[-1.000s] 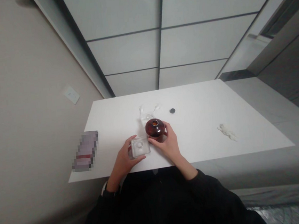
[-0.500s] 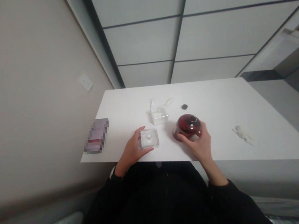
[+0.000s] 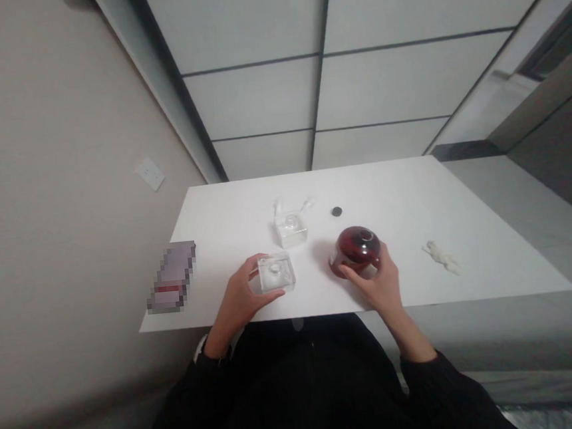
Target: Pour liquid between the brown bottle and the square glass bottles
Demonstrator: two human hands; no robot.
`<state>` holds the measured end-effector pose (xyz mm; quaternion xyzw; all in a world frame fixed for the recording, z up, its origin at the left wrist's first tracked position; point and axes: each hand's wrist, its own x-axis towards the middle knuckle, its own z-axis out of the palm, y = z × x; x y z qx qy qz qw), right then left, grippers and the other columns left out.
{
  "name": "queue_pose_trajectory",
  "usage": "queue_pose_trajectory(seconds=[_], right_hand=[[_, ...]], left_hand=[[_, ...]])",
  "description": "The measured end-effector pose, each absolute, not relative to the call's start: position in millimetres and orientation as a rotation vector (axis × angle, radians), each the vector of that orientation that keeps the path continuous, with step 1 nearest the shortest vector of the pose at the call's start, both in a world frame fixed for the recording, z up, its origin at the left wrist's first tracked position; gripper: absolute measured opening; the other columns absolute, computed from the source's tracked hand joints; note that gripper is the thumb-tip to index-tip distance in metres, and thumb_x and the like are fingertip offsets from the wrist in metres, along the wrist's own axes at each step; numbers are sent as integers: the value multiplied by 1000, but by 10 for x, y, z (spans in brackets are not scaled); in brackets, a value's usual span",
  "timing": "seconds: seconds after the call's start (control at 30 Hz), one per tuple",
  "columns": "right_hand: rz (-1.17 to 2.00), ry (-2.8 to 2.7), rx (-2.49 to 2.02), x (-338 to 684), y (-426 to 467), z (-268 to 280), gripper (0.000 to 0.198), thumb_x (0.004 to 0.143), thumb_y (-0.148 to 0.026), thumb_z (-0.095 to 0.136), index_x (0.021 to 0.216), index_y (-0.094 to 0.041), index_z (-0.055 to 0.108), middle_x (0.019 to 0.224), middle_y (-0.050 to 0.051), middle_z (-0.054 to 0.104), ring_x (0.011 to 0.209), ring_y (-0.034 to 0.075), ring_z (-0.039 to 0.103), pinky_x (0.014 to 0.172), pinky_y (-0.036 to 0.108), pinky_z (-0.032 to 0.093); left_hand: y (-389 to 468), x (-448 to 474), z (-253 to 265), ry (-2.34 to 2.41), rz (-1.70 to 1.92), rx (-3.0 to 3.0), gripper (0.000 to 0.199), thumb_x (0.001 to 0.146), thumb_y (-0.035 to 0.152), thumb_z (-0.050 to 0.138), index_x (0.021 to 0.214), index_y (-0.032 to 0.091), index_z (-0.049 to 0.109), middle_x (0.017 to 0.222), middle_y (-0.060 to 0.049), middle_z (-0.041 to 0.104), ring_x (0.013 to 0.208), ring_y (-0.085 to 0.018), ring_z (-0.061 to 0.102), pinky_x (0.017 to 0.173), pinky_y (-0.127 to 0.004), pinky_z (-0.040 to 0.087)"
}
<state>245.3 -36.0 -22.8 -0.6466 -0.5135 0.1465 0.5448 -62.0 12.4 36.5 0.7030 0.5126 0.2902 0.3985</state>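
Our L hand is part-open, thumb & fingers bracketing the clear sq. container, near front edge of surface. Our R hand curves round the dark red btl, to its R, thumb on near side; most R fingers hidden behind it. Can't tell what's inside either. Obj. at far L pixelated, unreadable.

There are two clear square glass containers, one dark red rounded vessel, one dark disc, two slender whitish pieces, one crumpled pale bundle, one pixelated item, one table, one wall socket, one left hand and one right hand, making two hands in all.
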Motion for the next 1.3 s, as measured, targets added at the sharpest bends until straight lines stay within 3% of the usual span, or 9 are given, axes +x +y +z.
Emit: queue_pose_trajectory(seconds=[0.17, 0.3, 0.57, 0.77, 1.07, 1.3], right_hand=[[569, -1350, -1356, 2136, -360, -232, 86, 79, -60, 89, 148, -25, 49, 141, 19, 69, 128, 37, 72, 107, 56, 63], [719, -1421, -1292, 2025, -361, -224, 84, 84, -56, 87, 150, -24, 47, 145, 20, 69, 134, 38, 71, 114, 56, 59], [747, -1527, -1255, 2008, -369, -191, 84, 91, -52, 82, 162, -26, 45, 158, 17, 64, 146, 37, 63, 124, 57, 51], [787, -1557, -1207, 2033, -363, -224, 92, 91, -51, 83, 169, -28, 40, 168, 16, 55, 155, 36, 54, 129, 57, 44], [835, -1601, -1221, 2043, -371, -223, 105, 95, -50, 80, 178, -32, 17, 170, 16, 52, 154, 36, 55, 127, 59, 45], [792, -1623, -1214, 2034, -373, -221, 106, 96, -50, 79, 178, -32, 14, 170, 17, 53, 152, 36, 57, 124, 59, 47]], left_hand=[[162, -652, 731, 1284, 717, 1976, 74, 75, 48, 93, 138, 22, 65, 142, -13, 74, 133, -35, 71, 122, -56, 53], [200, -661, 1000, 1248, 658, 2091, 81, 77, 52, 92, 147, 24, 62, 151, -13, 70, 137, -36, 69, 119, -56, 57], [269, -584, 1307, 1285, 612, 2212, 78, 75, 50, 93, 142, 27, 60, 145, -10, 72, 132, -34, 72, 115, -52, 60], [400, -511, 1519, 1239, 498, 2409, 79, 78, 50, 91, 146, 24, 62, 148, -11, 73, 134, -34, 72, 120, -51, 55], [505, -446, 1671, 1149, 264, 2603, 81, 85, 55, 86, 154, 22, 60, 154, -13, 69, 141, -35, 67, 122, -50, 53], [540, -416, 1775, 1140, 133, 2690, 84, 88, 53, 85, 160, 24, 55, 157, -12, 67, 141, -33, 66, 121, -46, 52]])
